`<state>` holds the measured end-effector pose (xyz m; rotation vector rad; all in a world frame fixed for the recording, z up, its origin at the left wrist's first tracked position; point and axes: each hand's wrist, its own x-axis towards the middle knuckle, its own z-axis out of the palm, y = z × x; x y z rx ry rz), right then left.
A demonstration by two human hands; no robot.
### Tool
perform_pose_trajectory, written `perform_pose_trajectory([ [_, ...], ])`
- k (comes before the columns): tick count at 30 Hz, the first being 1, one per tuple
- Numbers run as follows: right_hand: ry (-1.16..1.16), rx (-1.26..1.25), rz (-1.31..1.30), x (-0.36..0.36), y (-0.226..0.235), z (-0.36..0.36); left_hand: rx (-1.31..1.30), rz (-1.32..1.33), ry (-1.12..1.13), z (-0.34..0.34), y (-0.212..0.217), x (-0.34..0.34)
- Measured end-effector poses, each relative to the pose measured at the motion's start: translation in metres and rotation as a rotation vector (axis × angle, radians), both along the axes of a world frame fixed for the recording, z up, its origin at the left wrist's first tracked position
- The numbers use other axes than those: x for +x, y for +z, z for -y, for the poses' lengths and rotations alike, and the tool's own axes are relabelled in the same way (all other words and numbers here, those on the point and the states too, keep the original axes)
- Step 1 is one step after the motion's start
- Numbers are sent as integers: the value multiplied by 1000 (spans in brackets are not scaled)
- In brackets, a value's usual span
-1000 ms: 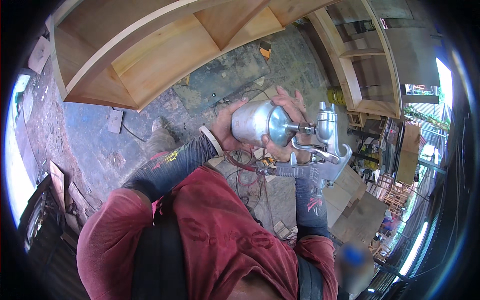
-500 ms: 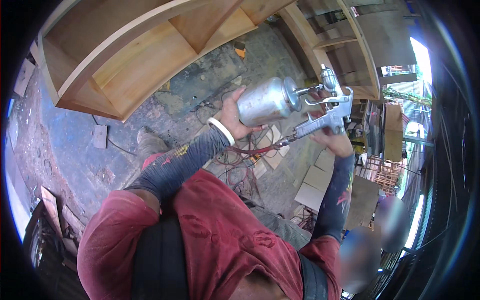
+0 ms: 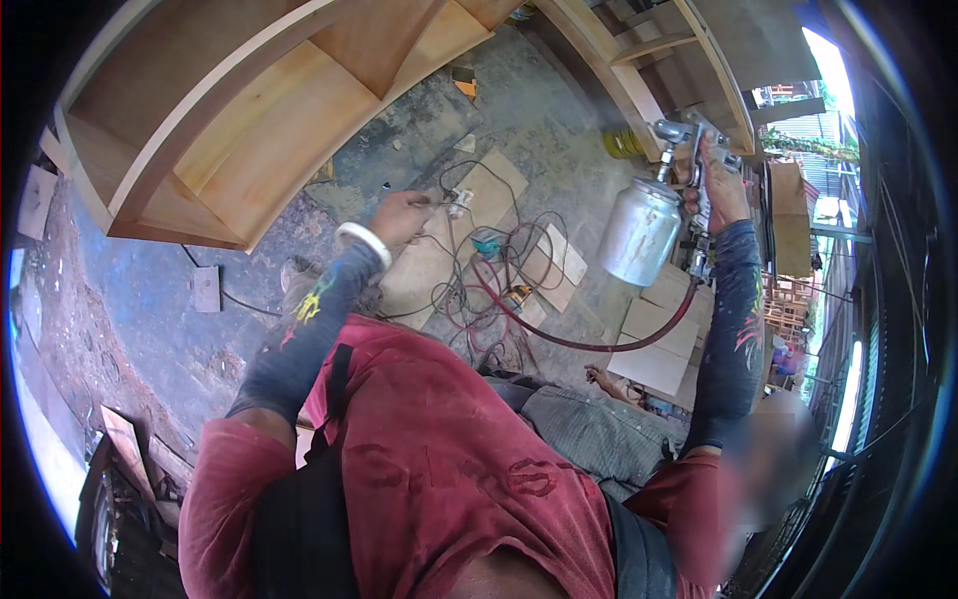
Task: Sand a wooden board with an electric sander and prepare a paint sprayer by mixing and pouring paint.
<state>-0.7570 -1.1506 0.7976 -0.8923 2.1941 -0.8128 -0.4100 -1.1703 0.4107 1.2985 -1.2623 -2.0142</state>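
Observation:
A metal spray gun [image 3: 696,165] is held in my right hand [image 3: 726,190], which is wrapped around its handle. Its silver paint cup [image 3: 641,234] hangs below and to the left of the gun, tilted slightly. From the handle's lower end a dark red air hose [image 3: 629,345] curves down to the left. My left hand [image 3: 401,217], with a white band at the wrist, is out over the floor, well apart from the cup. Its fingers look loosely bent, with nothing visible in them, near a tangle of cables [image 3: 469,262].
At the upper left stands a large unpainted wooden shelf unit [image 3: 289,110]. Another wooden frame [image 3: 599,60] is at the upper right. Flat board pieces [image 3: 654,329] and a yellow can [image 3: 624,145] lie around the floor. A blurred person [image 3: 768,464] is at the lower right.
My left hand has let go of the paint cup and moved left. The spray gun has swung to the right and turned, its cup now hanging down. More of the hose shows.

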Motion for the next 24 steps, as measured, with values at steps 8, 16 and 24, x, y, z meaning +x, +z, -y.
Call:
perform_pose_trajectory([
  [8, -56, -90, -254, -7, -21, -24, -605, 21, -105, -17, 30, -19],
  [16, -252, -433, 159, 44, -105, -38, 446, -766, 104, -90, 158, -227],
  [24, -489, -463, 251, 45, -143, -49, 568, -692, 148, -101, 163, -206],
])
